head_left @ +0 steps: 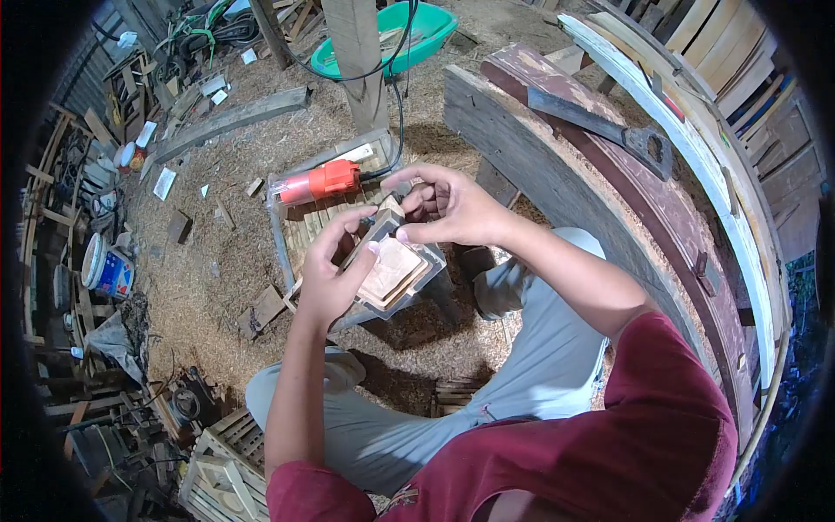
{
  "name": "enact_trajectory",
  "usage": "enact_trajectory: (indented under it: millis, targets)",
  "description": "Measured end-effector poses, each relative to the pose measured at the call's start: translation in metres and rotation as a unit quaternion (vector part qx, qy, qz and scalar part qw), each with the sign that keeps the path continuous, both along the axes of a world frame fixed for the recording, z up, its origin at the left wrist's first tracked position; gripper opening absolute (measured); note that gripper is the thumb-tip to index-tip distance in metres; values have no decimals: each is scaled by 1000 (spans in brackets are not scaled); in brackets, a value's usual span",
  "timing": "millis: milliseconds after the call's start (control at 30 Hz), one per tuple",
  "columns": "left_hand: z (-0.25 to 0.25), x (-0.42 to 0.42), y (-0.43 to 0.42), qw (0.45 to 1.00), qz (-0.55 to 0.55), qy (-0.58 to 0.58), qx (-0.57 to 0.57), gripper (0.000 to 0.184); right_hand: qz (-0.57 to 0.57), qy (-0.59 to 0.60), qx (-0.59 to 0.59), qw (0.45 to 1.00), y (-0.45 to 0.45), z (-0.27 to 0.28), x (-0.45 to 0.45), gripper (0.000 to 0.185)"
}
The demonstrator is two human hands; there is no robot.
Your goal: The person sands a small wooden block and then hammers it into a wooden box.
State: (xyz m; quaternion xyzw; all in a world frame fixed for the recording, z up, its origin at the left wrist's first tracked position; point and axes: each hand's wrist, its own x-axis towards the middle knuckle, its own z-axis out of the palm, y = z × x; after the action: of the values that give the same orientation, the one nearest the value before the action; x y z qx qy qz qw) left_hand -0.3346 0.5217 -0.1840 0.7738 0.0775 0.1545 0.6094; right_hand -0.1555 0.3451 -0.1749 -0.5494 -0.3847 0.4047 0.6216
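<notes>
My left hand (332, 265) and my right hand (457, 209) meet over a low slatted wooden stand (283, 248). Between their fingertips is a small block (389, 217) with pale wood at the top and dark grey sides; both hands are closed on it. Fingers cover part of it, so its exact kind is unclear. Just below the block, a stack of thin, rounded-corner wooden pieces (391, 271) lies on the near end of the stand. Beyond my left hand, a red power tool (322, 181) with a clear base lies on its side, its black cord running up.
A wooden post (358, 65) rises behind the stand, with a green basin (430, 35) beyond it. At right are large curved boards (557, 148) with a handsaw (600, 130) on them. Sawdust covers the floor. A white bucket (106, 265) stands among clutter at left.
</notes>
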Motion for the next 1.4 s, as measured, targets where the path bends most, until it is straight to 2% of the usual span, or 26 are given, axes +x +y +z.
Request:
enact_trajectory:
  millis: [133, 233, 267, 367, 667, 767, 1400]
  targets:
    - [-6, 3, -1, 999, 2, -29, -46, 42, 6, -53, -22, 998, 0, 0, 5, 43]
    - [-9, 2, 2, 996, 4, -15, -88, 38, 32, 36, -9, 999, 6, -11, 16, 33]
    - [-10, 1, 4, 995, 5, -3, -101, 37, 29, 30, 0, 999, 7, -16, 15, 30]
    - [-14, 1, 4, 993, 13, -11, -113, 35, 33, -20, 10, 999, 5, -13, 12, 31]
    - [-12, -1, 8, 995, 3, -43, -85, 39, 31, -51, 34, 998, 4, -4, 10, 35]
    - [-10, -1, 9, 997, 1, -36, -74, 40, 32, -22, 38, 999, 6, -3, 10, 37]
    - [-5, 0, 4, 995, 3, -56, -80, 40, 25, -46, 47, 998, 3, -2, 10, 39]
